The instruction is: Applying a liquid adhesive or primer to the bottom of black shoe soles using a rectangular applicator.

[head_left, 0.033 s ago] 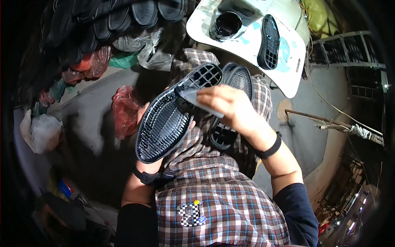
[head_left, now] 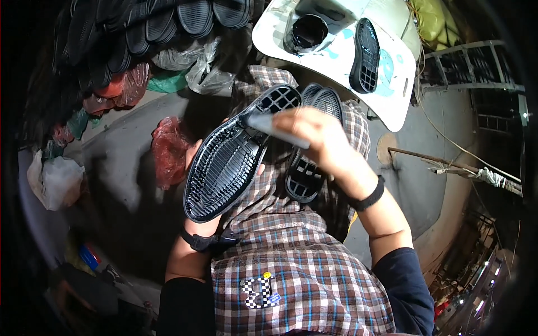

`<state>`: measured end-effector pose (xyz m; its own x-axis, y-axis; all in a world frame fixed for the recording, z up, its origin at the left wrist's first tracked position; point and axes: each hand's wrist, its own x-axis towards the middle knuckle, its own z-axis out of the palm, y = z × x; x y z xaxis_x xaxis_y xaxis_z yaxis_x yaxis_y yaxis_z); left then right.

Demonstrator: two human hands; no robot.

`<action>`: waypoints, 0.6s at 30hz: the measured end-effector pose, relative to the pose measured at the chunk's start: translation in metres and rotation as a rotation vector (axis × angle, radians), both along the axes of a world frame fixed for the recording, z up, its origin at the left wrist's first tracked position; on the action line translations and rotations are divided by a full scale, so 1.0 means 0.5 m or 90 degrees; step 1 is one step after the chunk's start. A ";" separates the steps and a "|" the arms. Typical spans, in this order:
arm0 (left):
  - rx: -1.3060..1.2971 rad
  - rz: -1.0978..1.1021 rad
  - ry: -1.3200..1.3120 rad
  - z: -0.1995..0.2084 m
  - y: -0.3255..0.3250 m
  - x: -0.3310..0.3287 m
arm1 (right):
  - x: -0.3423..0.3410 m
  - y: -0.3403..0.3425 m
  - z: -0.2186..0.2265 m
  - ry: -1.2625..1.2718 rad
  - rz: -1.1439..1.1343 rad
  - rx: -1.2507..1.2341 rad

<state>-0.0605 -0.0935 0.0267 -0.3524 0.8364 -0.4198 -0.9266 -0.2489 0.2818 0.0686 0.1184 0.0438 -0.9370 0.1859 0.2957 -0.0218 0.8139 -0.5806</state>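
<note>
My left hand point(head_left: 193, 155) supports a black shoe sole point(head_left: 223, 169) from beneath, its fingers showing at both edges. The sole is tilted, its ribbed inside facing up and its grid heel pointing away to the right. Wet-looking shine covers the inner rim. In my right hand point(head_left: 320, 134) is a flat grey-handled brush point(head_left: 276, 130), blurred by motion. Its dark tip lies over the sole's middle, by the grid; whether it touches I cannot tell. More black soles point(head_left: 328, 104) rest on my lap, partly behind my right hand.
Ahead stands a white small table point(head_left: 392, 106) with a pot point(head_left: 308, 32) of dark shiny stuff and another sole point(head_left: 367, 55). Stacked soles point(head_left: 196, 18) fill the far left. A red plastic bag point(head_left: 169, 151) lies left of my knees; a wooden pole point(head_left: 448, 161) is at right.
My right hand and the brush have shifted slightly, with the brush now more blurred. The sole and my left hand stay nearly in place.
</note>
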 end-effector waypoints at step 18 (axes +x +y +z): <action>-0.190 -0.058 0.446 0.002 0.003 0.004 | -0.011 0.035 0.007 0.040 0.017 0.019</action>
